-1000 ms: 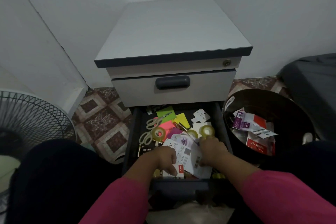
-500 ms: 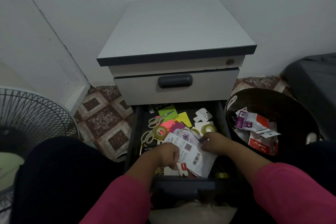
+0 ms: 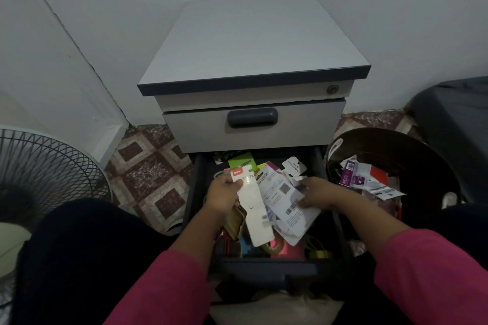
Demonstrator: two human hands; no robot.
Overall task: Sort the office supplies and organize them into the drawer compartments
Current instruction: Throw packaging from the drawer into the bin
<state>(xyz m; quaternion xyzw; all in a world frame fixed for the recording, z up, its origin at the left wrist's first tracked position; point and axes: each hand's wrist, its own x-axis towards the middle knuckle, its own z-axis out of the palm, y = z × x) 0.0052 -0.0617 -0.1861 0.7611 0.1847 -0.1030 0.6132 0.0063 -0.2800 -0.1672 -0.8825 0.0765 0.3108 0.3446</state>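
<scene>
White card packaging fills both my hands above the open bottom drawer. I hold it lifted, I judge, so I can tell what is empty wrapper and what belongs with the supplies below. My left hand curls round the top of a long white card strip with a red label, thumb pinching it upright. My right hand grips a barcoded stapler-set packet by its edge, fingers bent over it. Beneath them lie coloured sticky notes, a tape roll and other small supplies, unsorted. Similar wrappers sit in the dark bin just right of the drawer, likely where these go.
</scene>
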